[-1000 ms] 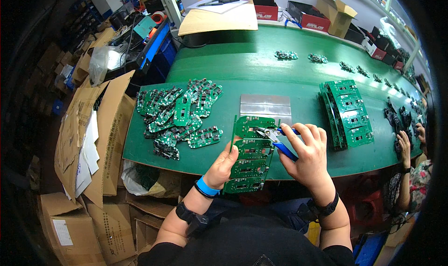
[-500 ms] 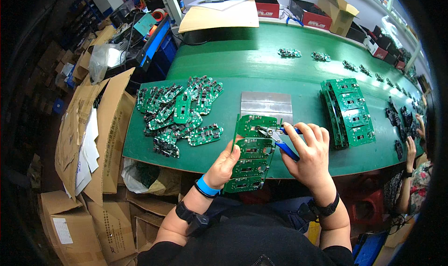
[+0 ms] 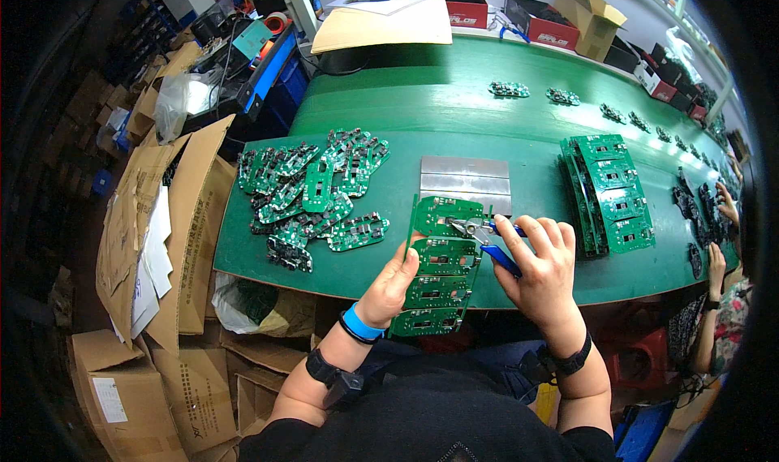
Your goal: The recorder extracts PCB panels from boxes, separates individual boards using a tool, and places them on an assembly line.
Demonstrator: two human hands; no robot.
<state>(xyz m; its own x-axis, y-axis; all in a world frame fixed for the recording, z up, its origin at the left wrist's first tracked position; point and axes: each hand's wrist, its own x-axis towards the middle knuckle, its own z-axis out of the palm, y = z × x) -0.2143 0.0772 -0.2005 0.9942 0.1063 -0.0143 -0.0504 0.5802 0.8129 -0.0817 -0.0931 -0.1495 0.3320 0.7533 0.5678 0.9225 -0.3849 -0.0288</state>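
My left hand [image 3: 389, 287] grips the left edge of a green circuit board panel [image 3: 438, 287], thumb on its face, tilted up above the table's front edge. Several board sections joined in a column make up this panel. A pair of blue-handled side cutters [image 3: 497, 251] is in my right hand [image 3: 535, 259], which is closed round the handles. Its jaws lie at the panel's upper part, near the gap below the top section. Whether the blades touch the board I cannot tell. Behind the panel, a grey metal plate [image 3: 464, 174] lies on the green table [image 3: 389, 97].
Loose separated circuit boards [image 3: 316, 186] are heaped at the left. A stack of board panels [image 3: 608, 194] stands at the right. Small boards [image 3: 509, 90] form a row along the far side. Another person's hands [image 3: 716, 263] are beside dark parts at the far right. Cardboard boxes [image 3: 130, 397] stand lower left.
The cutters' jaws have shifted very slightly on the panel, and their handles look a little different in angle. Both hands keep their hold. At the far right, the other person's hands have moved.
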